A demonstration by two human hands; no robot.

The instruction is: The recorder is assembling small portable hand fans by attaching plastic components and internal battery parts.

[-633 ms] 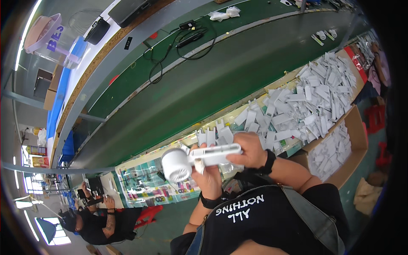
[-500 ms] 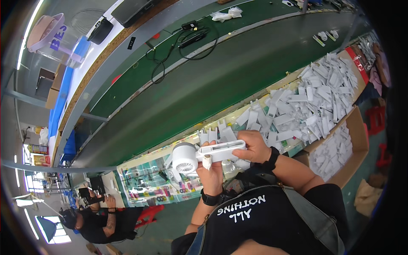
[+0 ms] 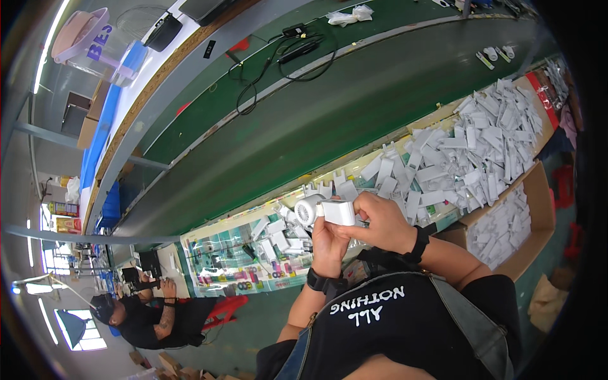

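Note:
Both my hands hold a white handheld fan [image 3: 339, 213] just in front of my chest. Its round grilled head points to the left, and a broad smooth white side faces up. My left hand [image 3: 328, 248] grips it from below, near the join with the head. My right hand [image 3: 384, 223] is closed around the other end, its thumb and fingers at the edge. Loose white plastic parts [image 3: 278, 237] lie on the bench just beyond and left of the fan. The fingers beneath the fan are partly hidden.
A large heap of white plastic pieces [image 3: 472, 142] covers the bench at right. Beside it stands a cardboard box [image 3: 541, 209] of similar pieces. Beyond runs a green conveyor belt [image 3: 266, 164], with black cables [image 3: 297, 57] past it. Another person [image 3: 152, 320] sits at far left.
The fan has been turned in my hands: its slotted open side no longer faces up and a smooth side shows instead. My hands have drawn closer together, and the view has shifted slightly.

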